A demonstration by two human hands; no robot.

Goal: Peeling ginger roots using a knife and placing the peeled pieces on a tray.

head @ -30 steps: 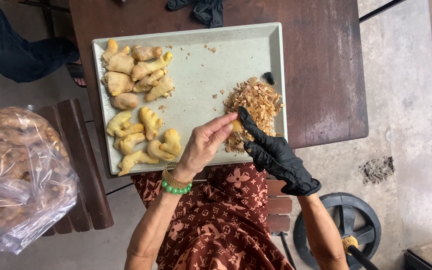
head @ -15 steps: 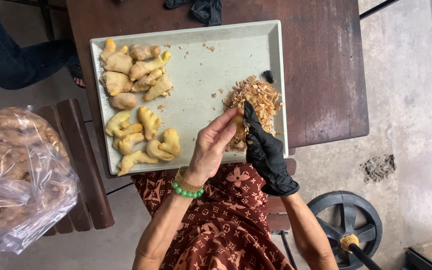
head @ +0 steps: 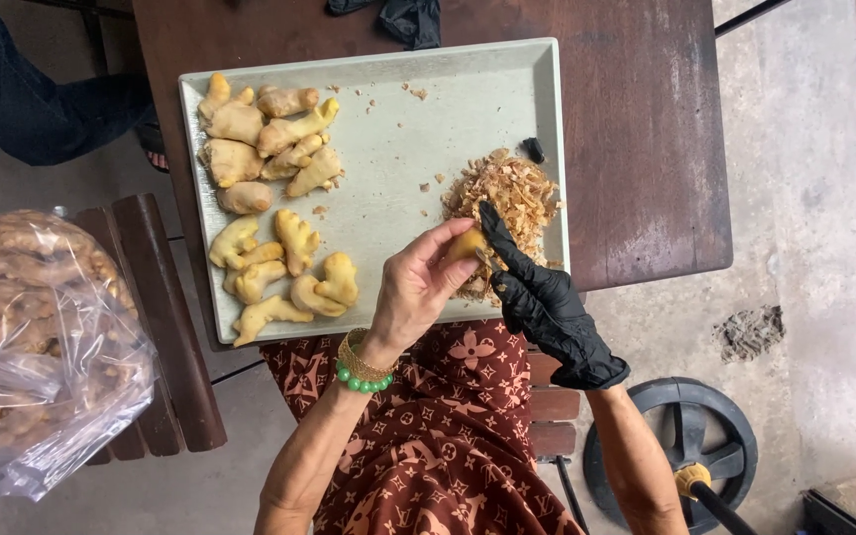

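Left of your fingers, peeled yellow ginger roots (head: 269, 208) lie on the pale rectangular metal tray (head: 398, 149). Your bare left hand (head: 418, 287) pinches a small yellow ginger piece (head: 466, 244). Your black-gloved right hand (head: 547, 307) presses against it, perhaps gripping a blade. Just beyond lies the heap of brown peelings (head: 512, 193).

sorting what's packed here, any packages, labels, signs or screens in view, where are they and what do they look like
Clear plastic bag: at the left edge beside the dark wooden bench, bulging and crinkled, full of brownish unpeeled ginger roots.
No labels, signs or screens can be seen.
The peeled ginger lies loose on the pale rectangular tray, not packed.
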